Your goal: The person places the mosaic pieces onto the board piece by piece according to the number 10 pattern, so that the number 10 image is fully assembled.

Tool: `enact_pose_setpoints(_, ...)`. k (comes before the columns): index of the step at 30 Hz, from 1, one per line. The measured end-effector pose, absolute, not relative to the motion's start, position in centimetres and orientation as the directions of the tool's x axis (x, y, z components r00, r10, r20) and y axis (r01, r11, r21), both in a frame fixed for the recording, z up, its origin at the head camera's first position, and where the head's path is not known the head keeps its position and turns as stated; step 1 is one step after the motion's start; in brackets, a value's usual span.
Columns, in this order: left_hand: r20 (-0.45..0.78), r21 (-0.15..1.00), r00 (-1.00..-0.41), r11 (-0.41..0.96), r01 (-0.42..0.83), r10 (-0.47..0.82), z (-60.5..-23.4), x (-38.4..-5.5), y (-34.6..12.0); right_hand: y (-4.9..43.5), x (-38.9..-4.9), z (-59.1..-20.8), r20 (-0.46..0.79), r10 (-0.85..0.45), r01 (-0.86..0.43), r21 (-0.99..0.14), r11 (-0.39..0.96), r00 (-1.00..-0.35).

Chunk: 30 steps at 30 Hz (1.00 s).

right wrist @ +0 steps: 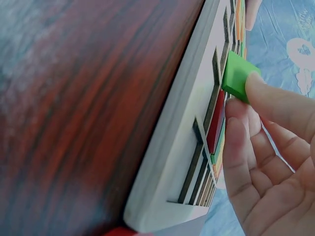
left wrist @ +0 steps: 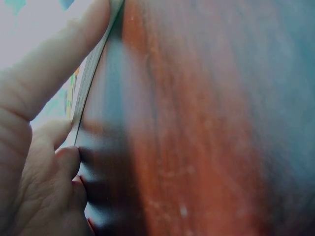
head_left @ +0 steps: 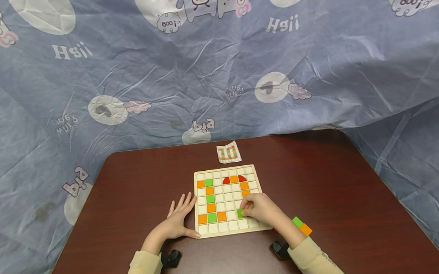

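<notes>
A wooden grid board (head_left: 232,226) lies on the table with orange, green and red tiles set in its cells. My right hand (head_left: 261,208) is over the board's lower right part, pinching a green square tile (right wrist: 238,73) between thumb and fingers. That tile is tilted, its lower edge right at the grid beside a red tile (right wrist: 215,125). At the board's left edge, my left hand (head_left: 175,222) is spread with fingers straight, thumb near the lower left corner. In the left wrist view its thumb (left wrist: 59,54) overlaps the board's side.
A small paper card (head_left: 229,152) with a coloured grid pattern lies behind the board. Loose green (head_left: 297,222) and orange (head_left: 306,229) tiles lie right of the board, by my right forearm, with a bit of red nearby. A printed cloth (head_left: 216,71) hangs behind the table.
</notes>
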<state>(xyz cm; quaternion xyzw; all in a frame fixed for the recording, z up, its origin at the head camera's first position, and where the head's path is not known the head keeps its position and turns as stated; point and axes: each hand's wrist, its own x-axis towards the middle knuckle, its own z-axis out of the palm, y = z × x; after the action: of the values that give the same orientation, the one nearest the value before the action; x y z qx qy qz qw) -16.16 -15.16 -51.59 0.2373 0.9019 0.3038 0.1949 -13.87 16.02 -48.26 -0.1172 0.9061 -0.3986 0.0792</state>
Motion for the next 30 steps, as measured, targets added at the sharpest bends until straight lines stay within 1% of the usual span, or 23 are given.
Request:
enact_pose_setpoints(8, -0.209, 0.636, -0.816, 0.709, 0.305, 0.538, -51.7, -16.1, -15.1, 15.6, -13.9, -48.4, 0.011, -0.256, -0.196, -0.675, 0.711, -0.967)
enact_pose_setpoints(14, -0.209, 0.642, -0.814, 0.704, 0.304, 0.542, -51.7, -16.2, -15.2, 15.2, -14.0, -48.7, 0.024, -0.237, -0.199, -0.628, 0.752, -0.971)
enact_pose_setpoints(17, -0.209, 0.641, -0.814, 0.705, 0.305, 0.541, -51.7, -16.2, -15.1, 15.0, -14.0, -48.8, 0.031, -0.238, -0.205, -0.622, 0.756, -0.971)
enact_pose_setpoints(23, -0.208, 0.638, -0.814, 0.706, 0.308, 0.543, -51.7, -16.2, -15.1, 15.4, -13.9, -48.5, 0.026, -0.228, -0.19, -0.65, 0.736, -0.973)
enact_pose_setpoints(30, -0.203, 0.642, -0.81, 0.7, 0.314, 0.55, -51.8, -16.3, -15.3, 18.1, -13.6, -47.5, -0.062, -0.176, -0.074, -0.737, 0.672, -0.982)
